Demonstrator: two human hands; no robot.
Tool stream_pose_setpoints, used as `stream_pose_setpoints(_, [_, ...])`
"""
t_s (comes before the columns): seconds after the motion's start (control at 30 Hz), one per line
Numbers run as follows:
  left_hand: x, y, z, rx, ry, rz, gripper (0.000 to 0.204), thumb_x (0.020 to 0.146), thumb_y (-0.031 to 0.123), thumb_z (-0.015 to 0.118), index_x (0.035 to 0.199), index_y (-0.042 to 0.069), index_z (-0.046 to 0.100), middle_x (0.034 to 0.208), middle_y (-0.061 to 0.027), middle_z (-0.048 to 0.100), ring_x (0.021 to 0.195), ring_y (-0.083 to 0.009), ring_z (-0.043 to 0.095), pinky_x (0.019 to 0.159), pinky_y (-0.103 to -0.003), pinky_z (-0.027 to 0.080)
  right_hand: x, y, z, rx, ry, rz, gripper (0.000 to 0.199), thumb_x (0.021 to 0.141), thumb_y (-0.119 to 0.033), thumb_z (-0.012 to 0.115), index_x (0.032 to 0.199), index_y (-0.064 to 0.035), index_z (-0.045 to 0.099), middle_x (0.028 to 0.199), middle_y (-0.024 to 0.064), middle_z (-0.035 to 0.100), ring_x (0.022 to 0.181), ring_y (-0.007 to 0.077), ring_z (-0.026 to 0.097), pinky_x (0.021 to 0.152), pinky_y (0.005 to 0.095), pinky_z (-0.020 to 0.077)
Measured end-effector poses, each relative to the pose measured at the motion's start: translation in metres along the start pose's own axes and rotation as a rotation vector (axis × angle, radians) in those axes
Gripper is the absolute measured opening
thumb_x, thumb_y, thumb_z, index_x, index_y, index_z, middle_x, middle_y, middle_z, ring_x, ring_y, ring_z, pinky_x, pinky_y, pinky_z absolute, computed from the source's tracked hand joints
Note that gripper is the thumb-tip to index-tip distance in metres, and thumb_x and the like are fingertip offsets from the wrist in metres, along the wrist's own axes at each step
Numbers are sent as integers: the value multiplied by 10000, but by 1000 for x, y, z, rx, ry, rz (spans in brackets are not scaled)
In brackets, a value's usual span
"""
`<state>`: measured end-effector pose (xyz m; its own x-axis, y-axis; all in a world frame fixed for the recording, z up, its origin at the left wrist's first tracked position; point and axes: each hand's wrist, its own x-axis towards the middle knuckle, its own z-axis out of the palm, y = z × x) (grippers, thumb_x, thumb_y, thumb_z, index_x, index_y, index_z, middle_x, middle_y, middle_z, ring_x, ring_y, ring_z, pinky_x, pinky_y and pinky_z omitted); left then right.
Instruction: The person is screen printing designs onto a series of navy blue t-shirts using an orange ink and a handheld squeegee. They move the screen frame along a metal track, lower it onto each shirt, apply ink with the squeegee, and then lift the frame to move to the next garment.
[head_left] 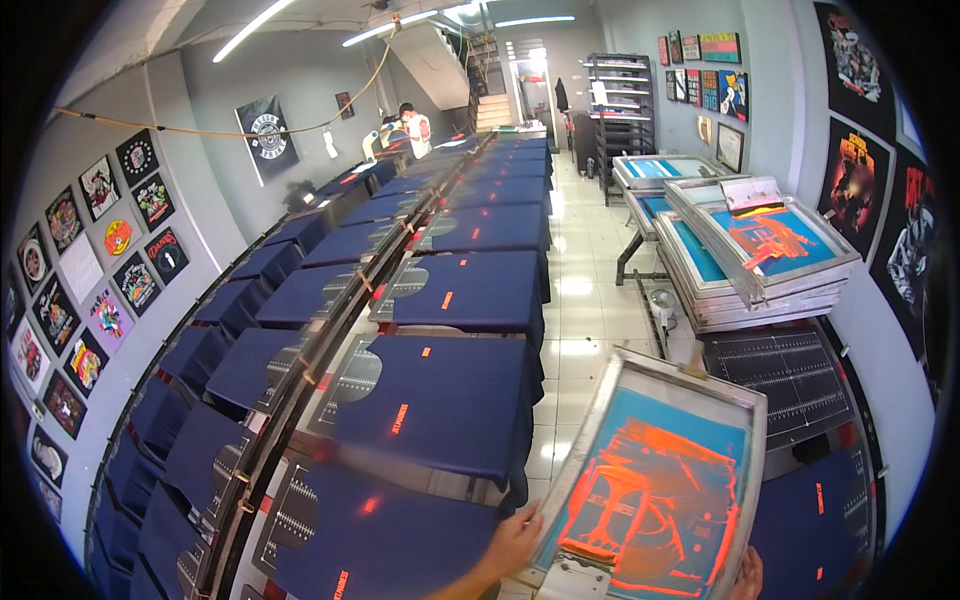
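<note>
Left wall (pixel 100 270) carries a grid of sample prints, no risk there. Long desk (pixel 290 385) runs away from the camera in two rows, each pallet dressed with a navy shirt (pixel 440 395), most already showing a small orange mark. Nearest shirt (pixel 385 545) lies flat at the bottom edge, just left of the frame. Left hand (pixel 512 543) grips the left rail of the printing screen (pixel 655 490), fingers wrapped on the aluminium edge; right hand (pixel 747 577) is mostly cut off at the lower rim, looks to be on the right rail, though I can't tell how firmly it holds. Screen is tilted, lifted off the desk, sitting between the near shirt and another navy shirt (pixel 815 520) on the right; mesh is loaded with wet orange ink. Main risks as I judge them: tilt lets ink run toward the low edge and drip onto navy fabric; frame corner swings and brushes the fresh mark on the near shirt, smearing it; a grip on one rail only lets the frame twist and land out of register, giving a skewed print. Left fingers sit close to the inked mesh, so ink transfer to skin and then to cloth is plausible. Further right, a stack of screens (pixel 760 255) leans on a rack, well apart.
</note>
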<state>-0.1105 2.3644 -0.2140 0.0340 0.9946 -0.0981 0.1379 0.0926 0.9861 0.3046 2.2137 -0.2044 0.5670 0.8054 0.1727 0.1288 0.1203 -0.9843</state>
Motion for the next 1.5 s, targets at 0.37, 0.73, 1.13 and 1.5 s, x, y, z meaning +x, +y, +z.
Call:
stream_pose_setpoints(0.37, [63,-5,-95,50,372,10,449,1079,228,448,1398,-71,553,1174,-75,633,1059,-137,557,939,-287,416,145,39,182,368,-367,193,502,1024,-326,571,1343,61,544,1260,155,644,1124,216,642,968,335,514])
stream_pose_setpoints(0.73, [214,70,-115,-129,519,63,526,1050,312,418,1348,-85,593,1238,-153,680,1103,-211,638,998,-337,477,347,58,347,330,-583,117,525,905,-184,591,1362,73,562,1398,174,589,1357,258,503,1192,388,303])
stream_pose_setpoints(1.13, [401,107,-140,-27,722,140,581,1056,489,469,1253,-20,670,1093,-114,708,963,-203,640,898,-384,515,538,43,543,315,-780,71,525,932,-167,587,1387,87,526,1395,181,577,1355,258,495,1187,379,304])
stream_pose_setpoints(1.5, [666,139,-198,-271,675,145,525,1076,356,417,1383,-37,581,1210,-103,681,1060,-194,638,948,-339,502,739,20,737,339,-790,51,519,926,-154,593,1387,77,529,1356,152,593,1282,221,530,1133,354,362])
